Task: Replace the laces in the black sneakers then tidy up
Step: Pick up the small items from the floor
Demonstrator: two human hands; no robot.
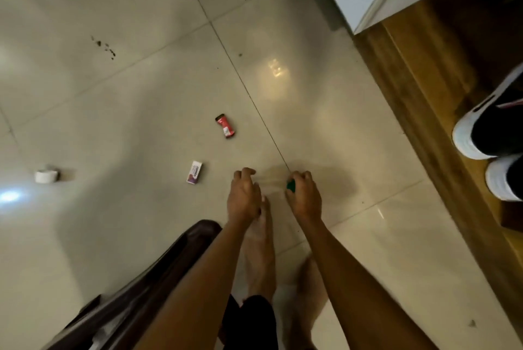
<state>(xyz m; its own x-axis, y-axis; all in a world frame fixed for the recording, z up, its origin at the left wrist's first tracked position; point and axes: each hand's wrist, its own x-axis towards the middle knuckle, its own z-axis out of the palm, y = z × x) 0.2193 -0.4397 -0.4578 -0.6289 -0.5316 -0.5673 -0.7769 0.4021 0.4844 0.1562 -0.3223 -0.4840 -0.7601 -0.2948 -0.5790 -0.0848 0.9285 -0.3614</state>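
Observation:
Two black sneakers with white soles (492,134) stand on a wooden ledge (430,100) at the right edge, cut off by the frame. My right hand (304,194) reaches down to the tiled floor and its fingers curl round a small green object (290,185). My left hand (244,194) hovers beside it with loosely curled fingers and holds nothing. No laces show.
On the cream tiled floor (141,94) lie a red wrapper (225,126), a small white and purple box (194,172) and a white tape roll (46,176). A dark chair arm (158,273) is at lower left. My bare feet (259,259) stand below the hands.

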